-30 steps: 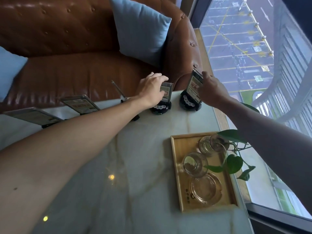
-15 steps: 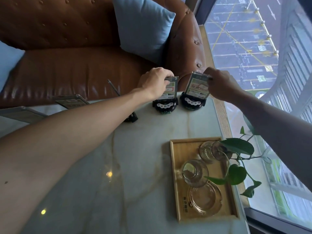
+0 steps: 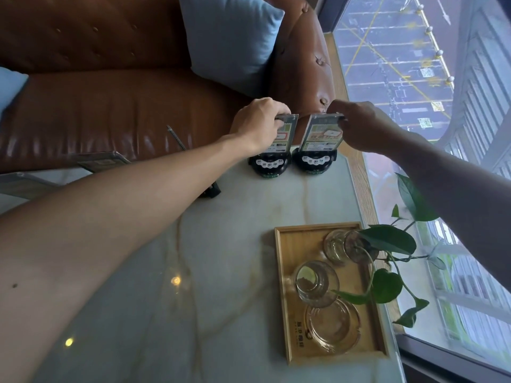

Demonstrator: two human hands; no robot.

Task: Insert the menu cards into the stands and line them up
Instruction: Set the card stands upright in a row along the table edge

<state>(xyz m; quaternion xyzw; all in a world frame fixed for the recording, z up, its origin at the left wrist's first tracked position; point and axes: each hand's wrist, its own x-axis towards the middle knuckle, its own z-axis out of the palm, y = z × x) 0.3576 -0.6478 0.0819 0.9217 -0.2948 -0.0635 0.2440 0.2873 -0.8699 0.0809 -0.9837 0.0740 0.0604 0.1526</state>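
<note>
Two menu cards stand upright in round black stands at the far right of the marble table point(image 3: 221, 272). My left hand point(image 3: 257, 123) grips the top of the left card point(image 3: 286, 134), which sits in the left stand point(image 3: 269, 164). My right hand point(image 3: 359, 125) pinches the top right corner of the right card point(image 3: 322, 135) in the right stand point(image 3: 315, 161). Both stands sit side by side, nearly touching. A third stand's card point(image 3: 177, 138) shows edge-on further left, its base point(image 3: 211, 190) partly hidden by my left arm. More cards point(image 3: 102, 160) lie beyond my left arm.
A wooden tray point(image 3: 282, 272) holds two glasses point(image 3: 315, 281) and a glass ashtray point(image 3: 333, 326). A leafy plant point(image 3: 387, 241) hangs over the tray's right side. A brown leather sofa point(image 3: 110, 106) with a blue cushion point(image 3: 232, 42) lies behind the table. A window point(image 3: 414, 78) runs along the right.
Both cards have been turned to face me and now stand upright side by side. My hands moved from the cards' sides to their top edges.
</note>
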